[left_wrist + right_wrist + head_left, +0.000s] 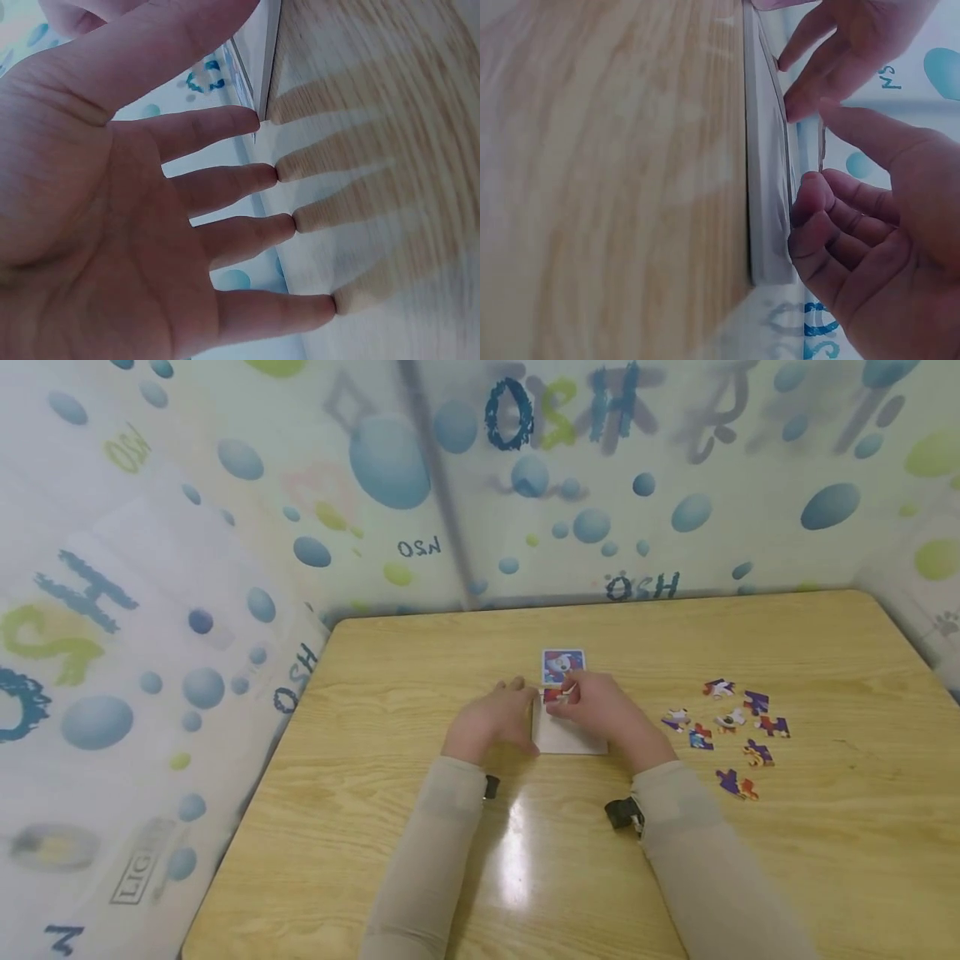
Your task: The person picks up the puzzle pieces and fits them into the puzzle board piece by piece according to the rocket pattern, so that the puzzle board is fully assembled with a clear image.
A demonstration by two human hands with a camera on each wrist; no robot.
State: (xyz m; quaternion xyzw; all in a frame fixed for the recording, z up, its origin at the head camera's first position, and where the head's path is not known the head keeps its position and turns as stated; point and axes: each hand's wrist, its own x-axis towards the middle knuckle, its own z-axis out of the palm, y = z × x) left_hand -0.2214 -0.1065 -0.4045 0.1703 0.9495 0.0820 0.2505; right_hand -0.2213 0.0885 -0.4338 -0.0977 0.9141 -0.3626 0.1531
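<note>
Beige sleeves [427,852] stretch over the wood-grain table [847,843], which spreads out on every side of the hands. Palm inward, the left hand [492,717] is released, 4 fingers straight and spread, tips on the tabletop beside a white board [573,739] lying between both hands. Just beyond the right hand [609,710] is a picture card [562,664]; off to that hand's right, loose puzzle pieces [731,720] lie scattered. Over the board, the right thumb and a finger pinch a thin piece [823,146].
</note>
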